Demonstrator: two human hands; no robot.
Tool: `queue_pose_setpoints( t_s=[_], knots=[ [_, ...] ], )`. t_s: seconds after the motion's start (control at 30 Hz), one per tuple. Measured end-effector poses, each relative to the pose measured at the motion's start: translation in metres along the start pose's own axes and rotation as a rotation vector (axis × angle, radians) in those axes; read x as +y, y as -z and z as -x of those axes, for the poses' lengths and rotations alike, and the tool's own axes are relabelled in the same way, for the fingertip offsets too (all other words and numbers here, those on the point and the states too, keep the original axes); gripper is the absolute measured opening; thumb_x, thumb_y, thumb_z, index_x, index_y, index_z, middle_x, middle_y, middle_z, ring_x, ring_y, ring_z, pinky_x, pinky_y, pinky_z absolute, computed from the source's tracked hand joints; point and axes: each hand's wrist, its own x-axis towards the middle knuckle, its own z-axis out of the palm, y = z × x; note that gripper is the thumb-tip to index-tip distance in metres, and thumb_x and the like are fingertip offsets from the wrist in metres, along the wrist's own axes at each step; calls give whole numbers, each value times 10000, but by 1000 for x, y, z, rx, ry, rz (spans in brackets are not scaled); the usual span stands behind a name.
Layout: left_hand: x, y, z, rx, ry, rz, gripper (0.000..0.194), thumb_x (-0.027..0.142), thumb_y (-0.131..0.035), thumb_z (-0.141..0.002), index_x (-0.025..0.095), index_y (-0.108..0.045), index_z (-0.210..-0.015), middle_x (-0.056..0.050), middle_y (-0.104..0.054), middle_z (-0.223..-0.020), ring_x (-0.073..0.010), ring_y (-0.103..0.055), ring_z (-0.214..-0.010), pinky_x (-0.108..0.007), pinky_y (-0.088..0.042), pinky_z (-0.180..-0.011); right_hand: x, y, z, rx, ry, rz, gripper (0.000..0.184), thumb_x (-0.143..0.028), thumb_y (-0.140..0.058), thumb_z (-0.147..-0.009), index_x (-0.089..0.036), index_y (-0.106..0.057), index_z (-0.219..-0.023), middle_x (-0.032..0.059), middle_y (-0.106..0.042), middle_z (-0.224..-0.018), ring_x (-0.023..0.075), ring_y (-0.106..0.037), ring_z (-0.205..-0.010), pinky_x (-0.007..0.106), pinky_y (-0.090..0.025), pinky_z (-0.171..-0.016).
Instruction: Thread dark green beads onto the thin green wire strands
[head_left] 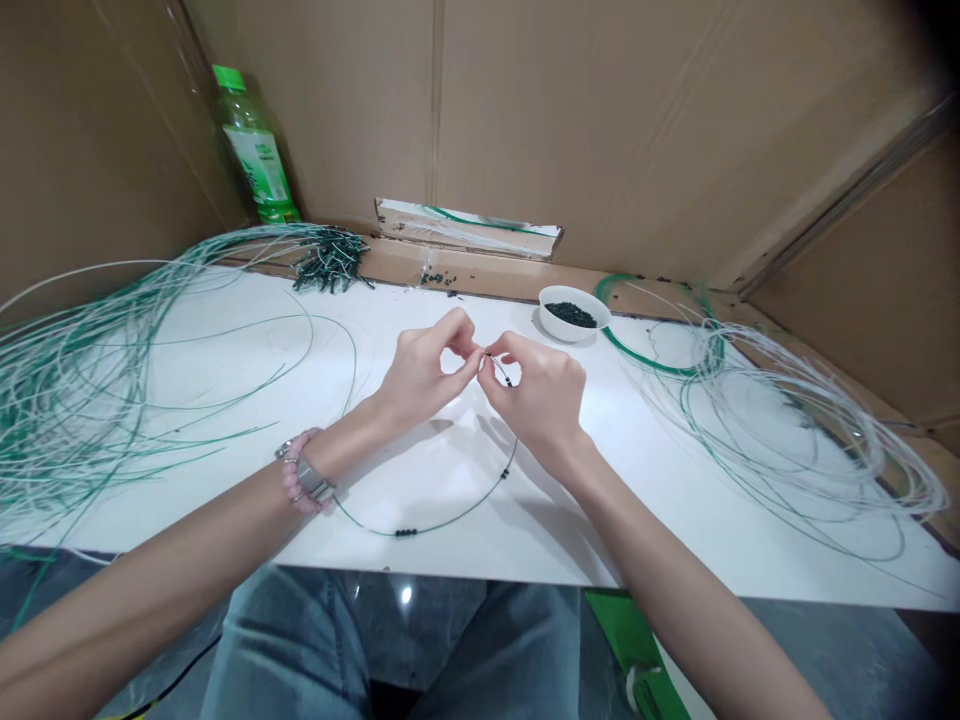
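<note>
My left hand (433, 367) and my right hand (541, 390) meet over the middle of the white table, thumbs and forefingers pinched together almost tip to tip. Between them runs the end of a thin green cord (450, 522), which loops down from my right hand, across the table and under my left wrist. Small black beads (406, 532) sit on this cord in a few groups, one of them close to my right fingertips. What exactly lies inside my left pinch is too small to make out. Just beyond my right hand stands a white bowl (550, 322) of dark beads.
Green and white cords (67, 370) heap up on the left, their beaded ends (330, 262) bunched at the back. Coiled cords (810, 430) lie on the right. A green bottle (259, 165) stands against the cardboard wall (562, 110), which has a slot. Loose beads (439, 278) lie near it.
</note>
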Motion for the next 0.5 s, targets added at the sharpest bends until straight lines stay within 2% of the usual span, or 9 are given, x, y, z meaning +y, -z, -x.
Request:
queue_pose_setpoints(
  t_s=[0.07, 0.23, 0.4, 0.5],
  knots=[
    [-1, 1, -2, 20, 30, 30, 180, 118, -611, -708, 182, -442, -708, 57, -523, -627, -87, -609, -616, -202, -482, -590, 1, 1, -2, -34, -34, -15, 102, -260, -526, -771, -222, -615, -740, 12, -683, -720, 190, -626, -668, 276, -286, -545],
    [-9, 1, -7, 96, 274, 257, 273, 124, -647, -664, 194, -392, -730, 48, -574, -622, -102, -626, -616, -208, -507, -592, 14, 7, -11, -171, -135, -184, 34, -206, -587, -680, -208, -621, -681, 3, -696, -714, 200, -658, -681, 284, -390, -580],
    [-11, -3, -7, 105, 426, 405, 330, 101, -668, -634, 202, -377, -752, 41, -613, -586, -100, -628, -560, -184, -494, -549, 19, 6, -17, -234, -141, -519, 169, -276, -585, -766, -182, -661, -885, 42, -723, -849, 160, -685, -792, 239, -504, -611],
    [-7, -8, -6, 71, 497, 498, 330, 92, -662, -636, 200, -377, -764, 43, -619, -572, -92, -627, -534, -168, -485, -528, 17, 1, -16, -232, -141, -657, 130, -260, -606, -766, -155, -670, -808, 49, -713, -751, 145, -683, -711, 226, -515, -601]
  ],
)
